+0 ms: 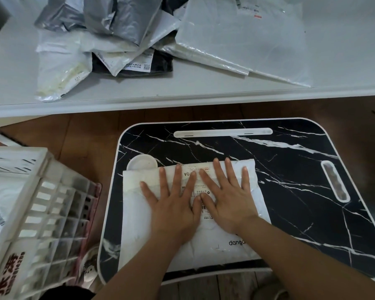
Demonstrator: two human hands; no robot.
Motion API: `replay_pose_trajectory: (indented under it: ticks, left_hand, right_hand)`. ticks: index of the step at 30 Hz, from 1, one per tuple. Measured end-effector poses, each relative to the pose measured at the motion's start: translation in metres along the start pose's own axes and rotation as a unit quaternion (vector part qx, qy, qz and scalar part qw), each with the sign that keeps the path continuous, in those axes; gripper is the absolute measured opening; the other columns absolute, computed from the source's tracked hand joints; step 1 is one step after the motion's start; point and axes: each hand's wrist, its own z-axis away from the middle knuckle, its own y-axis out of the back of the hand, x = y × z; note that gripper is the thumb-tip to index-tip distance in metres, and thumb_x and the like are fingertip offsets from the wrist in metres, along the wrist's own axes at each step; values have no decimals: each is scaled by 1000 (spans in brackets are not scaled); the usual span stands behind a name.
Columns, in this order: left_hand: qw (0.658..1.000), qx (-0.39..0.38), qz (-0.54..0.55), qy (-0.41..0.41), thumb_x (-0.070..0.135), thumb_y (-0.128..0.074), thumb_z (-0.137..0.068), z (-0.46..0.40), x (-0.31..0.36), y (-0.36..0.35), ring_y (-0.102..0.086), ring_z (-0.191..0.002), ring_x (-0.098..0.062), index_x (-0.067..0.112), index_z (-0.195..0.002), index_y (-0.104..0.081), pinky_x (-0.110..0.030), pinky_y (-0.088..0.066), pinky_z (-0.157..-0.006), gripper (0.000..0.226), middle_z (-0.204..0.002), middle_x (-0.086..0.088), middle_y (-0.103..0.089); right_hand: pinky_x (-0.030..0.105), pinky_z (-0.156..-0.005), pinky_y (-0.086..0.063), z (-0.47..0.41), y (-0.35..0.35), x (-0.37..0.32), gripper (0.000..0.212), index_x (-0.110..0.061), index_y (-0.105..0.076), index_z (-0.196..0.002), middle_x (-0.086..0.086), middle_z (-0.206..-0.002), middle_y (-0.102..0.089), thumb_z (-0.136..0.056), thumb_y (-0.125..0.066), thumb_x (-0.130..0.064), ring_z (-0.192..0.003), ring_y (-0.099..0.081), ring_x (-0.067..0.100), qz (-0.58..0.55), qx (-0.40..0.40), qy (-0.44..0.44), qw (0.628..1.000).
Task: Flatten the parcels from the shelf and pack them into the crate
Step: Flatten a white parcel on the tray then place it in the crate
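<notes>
Marble-look black counter fills the lower middle of the frame, with a white parcel lying on it. Left hand and right hand press down spread flat, probably squeezing air out. Crate waits at lower left.

We see a black marble-patterned lap table standing on a brown wooden floor. A round white cup recess sits at the table's far-left part, a long white slot runs along its far edge, and an oval handle cutout opens near its right edge
</notes>
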Motion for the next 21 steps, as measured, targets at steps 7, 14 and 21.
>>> replay_pose_trajectory:
  ticks: [7, 14, 21]
  left_hand:
    - [1000, -16, 6, 10, 59, 3, -88, -1, 1, 2, 30, -141, -29, 44, -145, 16, -70, 13, -106, 60, -158, 6, 22]
    - [1000, -13, 7, -20, 59, 12, -85, 1, -4, 0, 28, -142, -28, 43, -145, 18, -70, 10, -107, 62, -158, 5, 22]
    - [1000, -5, -4, 10, 71, -15, -91, 68, -51, -11, -10, -147, -31, 37, -151, -19, -76, -9, -102, 69, -160, 5, -14]
  right_hand:
    - [59, -110, 20, 2, 16, -6, 65, -41, 28, -139, -2, -150, 41, -79, 22, -66, -135, 43, 23, -7, -70, -9, 997]
    - [62, -109, 1, 56, 2, -15, 65, -41, -5, -150, 2, -162, 5, -93, -5, -71, -147, 14, 26, -4, -50, 4, 999]
    - [69, -106, 17, 59, 14, -17, 86, -49, 26, -141, -9, -144, 49, -70, -1, -89, -130, 49, 19, 9, -114, -1, 993]
